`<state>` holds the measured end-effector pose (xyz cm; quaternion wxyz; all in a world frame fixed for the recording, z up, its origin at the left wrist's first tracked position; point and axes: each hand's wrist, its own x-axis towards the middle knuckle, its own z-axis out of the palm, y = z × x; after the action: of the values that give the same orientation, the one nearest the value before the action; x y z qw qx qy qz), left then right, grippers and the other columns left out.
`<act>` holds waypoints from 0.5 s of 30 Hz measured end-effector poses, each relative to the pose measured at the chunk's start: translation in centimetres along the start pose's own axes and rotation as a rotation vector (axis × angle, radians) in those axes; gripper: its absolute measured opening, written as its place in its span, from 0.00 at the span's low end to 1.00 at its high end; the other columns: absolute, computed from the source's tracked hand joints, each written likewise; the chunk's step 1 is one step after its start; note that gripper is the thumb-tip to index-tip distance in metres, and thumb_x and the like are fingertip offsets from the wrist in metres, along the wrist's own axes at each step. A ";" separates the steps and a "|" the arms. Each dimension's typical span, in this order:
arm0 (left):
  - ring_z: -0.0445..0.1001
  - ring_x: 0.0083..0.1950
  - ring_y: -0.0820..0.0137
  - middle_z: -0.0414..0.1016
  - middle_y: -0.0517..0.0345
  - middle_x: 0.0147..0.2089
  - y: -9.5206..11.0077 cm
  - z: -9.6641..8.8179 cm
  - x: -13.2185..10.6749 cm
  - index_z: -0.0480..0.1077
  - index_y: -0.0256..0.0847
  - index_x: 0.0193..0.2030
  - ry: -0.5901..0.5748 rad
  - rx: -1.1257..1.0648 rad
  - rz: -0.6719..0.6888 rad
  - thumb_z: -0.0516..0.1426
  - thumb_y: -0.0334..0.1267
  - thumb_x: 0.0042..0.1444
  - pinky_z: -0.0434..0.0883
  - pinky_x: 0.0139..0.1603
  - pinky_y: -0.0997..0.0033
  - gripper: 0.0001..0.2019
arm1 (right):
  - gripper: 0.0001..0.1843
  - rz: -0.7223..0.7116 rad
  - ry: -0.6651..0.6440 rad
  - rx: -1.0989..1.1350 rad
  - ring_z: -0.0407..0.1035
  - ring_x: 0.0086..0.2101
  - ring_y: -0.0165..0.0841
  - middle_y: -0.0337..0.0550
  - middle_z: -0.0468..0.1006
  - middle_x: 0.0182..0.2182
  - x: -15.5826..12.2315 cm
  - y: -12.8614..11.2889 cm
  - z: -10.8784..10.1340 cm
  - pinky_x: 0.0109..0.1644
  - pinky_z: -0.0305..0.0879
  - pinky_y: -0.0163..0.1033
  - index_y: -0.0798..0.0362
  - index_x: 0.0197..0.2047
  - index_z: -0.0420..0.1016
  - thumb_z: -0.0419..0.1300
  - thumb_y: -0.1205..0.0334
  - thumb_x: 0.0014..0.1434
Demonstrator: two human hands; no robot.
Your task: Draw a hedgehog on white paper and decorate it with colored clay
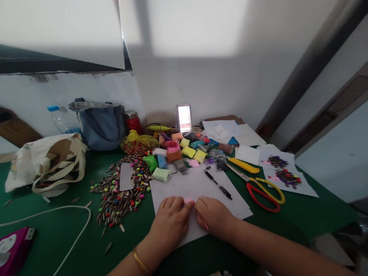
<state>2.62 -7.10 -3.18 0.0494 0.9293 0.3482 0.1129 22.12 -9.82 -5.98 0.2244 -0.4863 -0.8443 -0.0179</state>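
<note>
My left hand [169, 222] and my right hand [215, 215] rest side by side on a white sheet of paper [195, 187]. Their fingertips are pinched together on a small pink lump of clay [189, 201] pressed against the paper. My right hand also has a thin pink stick [205, 225] under its fingers. A gold bangle [140, 261] circles my left wrist. A black pen [218, 184] lies on the sheet just beyond my right hand.
Bags of coloured clay [179, 151] are heaped behind the paper. Sunflower seeds and beads [121, 194] spread to the left. Yellow-and-red scissors [262, 187], a yellow cutter [243, 165] and seed pictures [281, 170] lie right. A cloth bag [48, 162], blue bag [101, 124], white cable [59, 228] sit left.
</note>
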 end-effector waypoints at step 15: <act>0.65 0.51 0.58 0.68 0.51 0.48 0.0 0.0 0.0 0.64 0.48 0.62 -0.010 -0.005 -0.001 0.55 0.33 0.60 0.64 0.55 0.54 0.22 | 0.09 0.046 0.048 0.014 0.59 0.26 0.35 0.40 0.66 0.24 -0.5 0.5 -0.4 0.31 0.53 0.39 0.51 0.28 0.61 0.51 0.76 0.50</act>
<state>2.59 -7.09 -3.17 0.0536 0.9295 0.3482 0.1091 22.92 -10.07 -5.97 0.2486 -0.5035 -0.8273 -0.0184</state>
